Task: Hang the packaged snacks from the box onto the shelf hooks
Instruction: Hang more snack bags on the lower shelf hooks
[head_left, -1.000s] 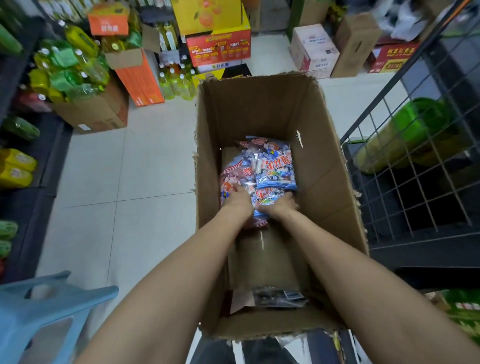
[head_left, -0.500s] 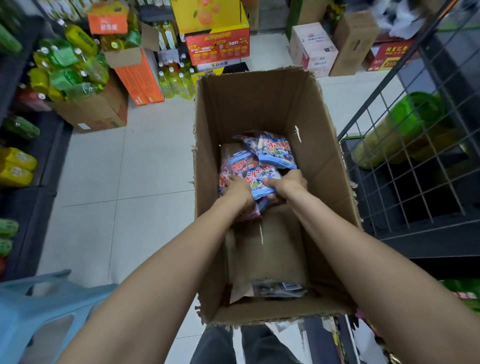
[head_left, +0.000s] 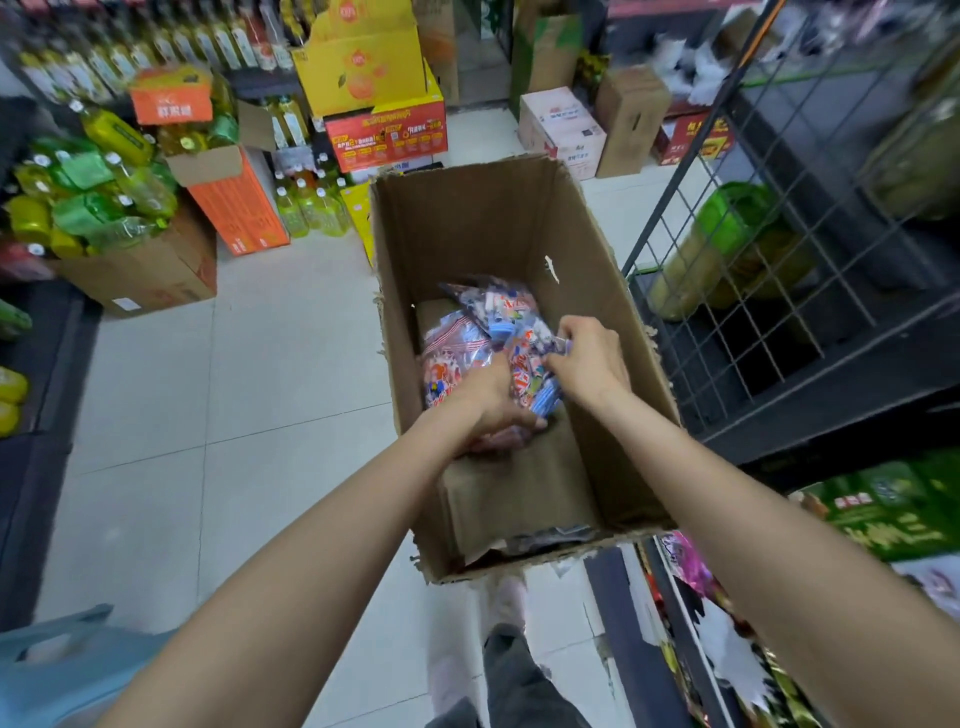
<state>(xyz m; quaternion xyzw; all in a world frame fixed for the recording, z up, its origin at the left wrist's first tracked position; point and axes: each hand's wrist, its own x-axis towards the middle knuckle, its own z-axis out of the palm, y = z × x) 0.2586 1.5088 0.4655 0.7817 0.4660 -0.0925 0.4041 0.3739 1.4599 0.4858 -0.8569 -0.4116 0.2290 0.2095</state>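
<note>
Nearest the camera, a blue plastic stool (head_left: 62, 660) sits on the tiled floor (head_left: 291, 395), to the near left of the cardboard box (head_left: 587, 291). A dark trouser leg (head_left: 511, 670) shows just below the box's near edge. To the near right of the box, a low shelf holds green packets (head_left: 883, 509) and other bright wrappers.

Both forearms reach into the open box from its near side. The left hand (head_left: 493, 400) lies deep in the box with its fingers curled round the near end of the packaged snacks (head_left: 467, 343), so its grip is closed on the bundle. The right hand (head_left: 589, 356) sits just beside it, toward the box's right wall, thumb and fingertips pinching the blue-and-white edge of the same bundle. The snacks lie at the middle of the box floor, on bare cardboard, blurred.

Right of the box stands a black wire-grid rack (head_left: 753, 291), with a green-lidded container (head_left: 727, 244) behind its mesh.

Left of the box, an open carton holds yellow oil bottles (head_left: 88, 182) beside an orange carton (head_left: 239, 208). Beyond the box's far wall stand a red carton (head_left: 387, 137) with a yellow one on top, a white carton (head_left: 561, 130) and a brown carton (head_left: 631, 119).
</note>
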